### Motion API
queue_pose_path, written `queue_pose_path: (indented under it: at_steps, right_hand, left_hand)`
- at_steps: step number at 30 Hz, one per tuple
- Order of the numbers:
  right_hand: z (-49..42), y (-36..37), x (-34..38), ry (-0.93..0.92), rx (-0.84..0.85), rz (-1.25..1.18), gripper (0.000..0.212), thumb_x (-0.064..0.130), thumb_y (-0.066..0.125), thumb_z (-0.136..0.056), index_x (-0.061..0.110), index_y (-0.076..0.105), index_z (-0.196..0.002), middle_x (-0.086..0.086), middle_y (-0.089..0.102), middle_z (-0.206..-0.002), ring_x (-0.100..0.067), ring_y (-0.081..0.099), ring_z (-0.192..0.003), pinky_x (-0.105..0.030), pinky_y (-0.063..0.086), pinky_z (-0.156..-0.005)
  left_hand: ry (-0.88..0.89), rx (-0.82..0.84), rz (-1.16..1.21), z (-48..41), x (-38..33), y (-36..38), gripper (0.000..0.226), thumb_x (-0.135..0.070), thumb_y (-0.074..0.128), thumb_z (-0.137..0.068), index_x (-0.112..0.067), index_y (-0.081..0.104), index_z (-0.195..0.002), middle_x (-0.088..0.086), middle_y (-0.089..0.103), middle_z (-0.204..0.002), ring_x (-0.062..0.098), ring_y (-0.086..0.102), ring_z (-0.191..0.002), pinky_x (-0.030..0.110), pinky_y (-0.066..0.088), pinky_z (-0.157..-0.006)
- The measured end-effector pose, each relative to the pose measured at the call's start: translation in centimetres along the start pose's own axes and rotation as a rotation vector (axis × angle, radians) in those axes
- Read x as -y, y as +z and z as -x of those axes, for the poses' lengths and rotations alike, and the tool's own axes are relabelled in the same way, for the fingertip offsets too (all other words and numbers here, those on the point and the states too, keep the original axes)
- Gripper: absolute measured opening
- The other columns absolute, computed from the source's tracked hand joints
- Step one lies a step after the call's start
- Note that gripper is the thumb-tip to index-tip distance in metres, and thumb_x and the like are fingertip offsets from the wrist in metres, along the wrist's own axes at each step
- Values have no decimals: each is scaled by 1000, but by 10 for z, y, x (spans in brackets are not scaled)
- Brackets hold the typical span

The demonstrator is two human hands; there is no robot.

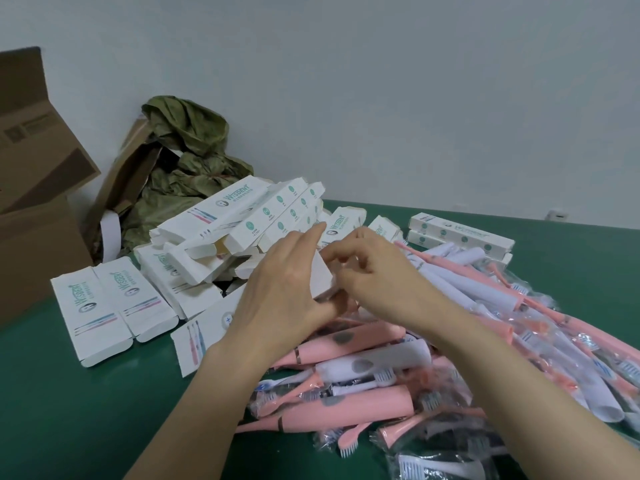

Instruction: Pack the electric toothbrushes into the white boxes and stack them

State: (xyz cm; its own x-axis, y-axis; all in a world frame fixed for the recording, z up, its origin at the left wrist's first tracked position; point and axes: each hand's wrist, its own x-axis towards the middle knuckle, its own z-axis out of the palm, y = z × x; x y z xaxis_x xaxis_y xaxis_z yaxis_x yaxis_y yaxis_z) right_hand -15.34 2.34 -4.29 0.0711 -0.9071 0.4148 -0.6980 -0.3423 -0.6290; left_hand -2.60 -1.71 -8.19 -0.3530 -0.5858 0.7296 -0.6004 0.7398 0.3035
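Right in front of me, near my tummy, lies the heap of toothbrushes (349, 408), pink ones and white ones, most of them in clear bags. The closest ones lie sideways, left to right. To the left of the heap is bare green table (86, 410), and I think that is good room for stacking.

A bit further out, my hands meet over the top of the heap. My left hand (287, 292) is wrapped round a white box (322, 278) and holds it up. My right hand (381, 285) pinches the top end of the same box with curled fingertips (330, 255). My hands hide most of the box, so I cannot tell which way its long side points, or if a brush is inside.

The next brush is right under my hands and off to the right, so my right hand is nearer to it.

Behind my hands is a messy pile of boxes (225, 216). Two flat boxes (104, 306) lie side by side on the left. Far right, a few shut boxes (460, 232) sit stacked close to the table's back edge. A brown carton (34, 220) stands far left.
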Motion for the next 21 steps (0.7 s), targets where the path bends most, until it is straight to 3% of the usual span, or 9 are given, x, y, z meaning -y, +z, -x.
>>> queue_pose_path:
  at_steps: [3, 6, 8, 9, 13, 15, 17, 21]
  right_hand:
    - [-5, -10, -18, 133, -171, -146, 25, 8, 62, -81, 33, 59, -81, 6, 54, -82, 1, 46, -55, -16, 37, -55]
    - [-3, -15, -32, 365, -62, -254, 20, 21, 69, -83, 18, 57, -99, 4, 61, -84, -6, 56, -60, -20, 44, -47]
    - [0, -17, -34, 430, 100, -255, 17, 25, 68, -86, 12, 59, -81, 4, 61, -65, -4, 59, -51, -16, 46, -46]
    - [1, -17, -36, 428, 150, -250, 26, 24, 67, -87, 10, 54, -70, 5, 58, -57, -5, 58, -47, -16, 47, -49]
    - [-1, -16, -35, 409, 37, -342, 31, 14, 69, -84, -12, 57, -74, -12, 56, -63, -13, 63, -51, -26, 51, -56]
    - [-1, -16, -34, 410, -13, -429, 36, 12, 69, -83, -20, 54, -80, -16, 56, -66, -19, 60, -53, -33, 51, -60]
    - [-1, -14, -32, 400, -33, -485, 32, 10, 67, -84, -20, 56, -81, -18, 57, -66, -23, 57, -56, -36, 51, -62]
    - [-2, -12, -24, 310, -108, -519, 28, 11, 61, -88, -7, 60, -67, -13, 56, -59, -19, 52, -52, -31, 46, -57]
  left_hand:
    - [73, 186, -63, 3, -3, -1, 98, -53, 69, -69, -15, 26, -147, -1, 48, -124, 7, 34, -110, 16, 26, -79]
    - [157, 308, -158, 3, -2, 5, 114, -53, 75, -67, -17, 7, -151, -4, 37, -130, 5, 23, -110, 17, 21, -78]
    - [150, 302, -171, 1, -2, 5, 114, -50, 77, -66, -17, 9, -151, -3, 38, -130, 6, 23, -109, 18, 21, -77]
    - [139, 285, -163, 0, -2, 5, 113, -48, 79, -65, -16, 12, -151, -2, 40, -128, 7, 24, -108, 17, 21, -74]
    - [123, 251, -51, -3, 4, 1, 114, -34, 86, -58, -19, 19, -149, -2, 45, -122, 9, 30, -107, 13, 21, -78]
    - [128, 210, -18, -2, 5, 2, 97, -32, 82, -65, -21, 28, -145, -3, 46, -128, 7, 31, -112, 8, 20, -84]
    - [87, 111, 40, -3, 1, 2, 68, -38, 74, -71, -22, 44, -130, -8, 51, -119, 3, 36, -108, 4, 22, -82]
    - [-31, -80, 144, -8, -12, 5, 32, -41, 60, -73, -24, 49, -98, -14, 54, -94, 3, 44, -88, 15, 33, -71]
